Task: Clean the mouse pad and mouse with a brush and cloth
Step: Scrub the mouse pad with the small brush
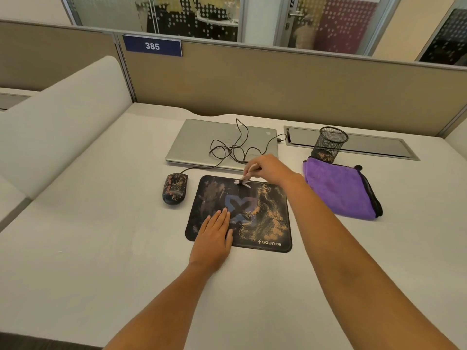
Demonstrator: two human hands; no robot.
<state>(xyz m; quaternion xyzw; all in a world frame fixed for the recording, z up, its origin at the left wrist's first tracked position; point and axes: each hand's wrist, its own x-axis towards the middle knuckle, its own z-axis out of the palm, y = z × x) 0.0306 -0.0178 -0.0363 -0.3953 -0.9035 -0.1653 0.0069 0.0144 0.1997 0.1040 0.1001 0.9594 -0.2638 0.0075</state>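
pad (249,214) mid-tabletop (101,248) | left hand (212,239) flat, fingers straight, pressing pad at 7 o'clock | right hand (270,170) grips brush (241,181), bristles at pad's 12 o'clock edge | grit lies 3–5 o'clock, nearer right hand | mouse (175,188) off pad, 9 o'clock

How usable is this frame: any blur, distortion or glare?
Head view: the brush tip is motion-smeared at the far edge of the mouse pad; wide-angle stretch swells the forearms near the bottom edge; light soft and even, faint shadows, no glare on the laptop.

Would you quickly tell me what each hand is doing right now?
Left hand: open, flat on the mouse pad.
Right hand: fingers gripping the brush at the pad's far edge.
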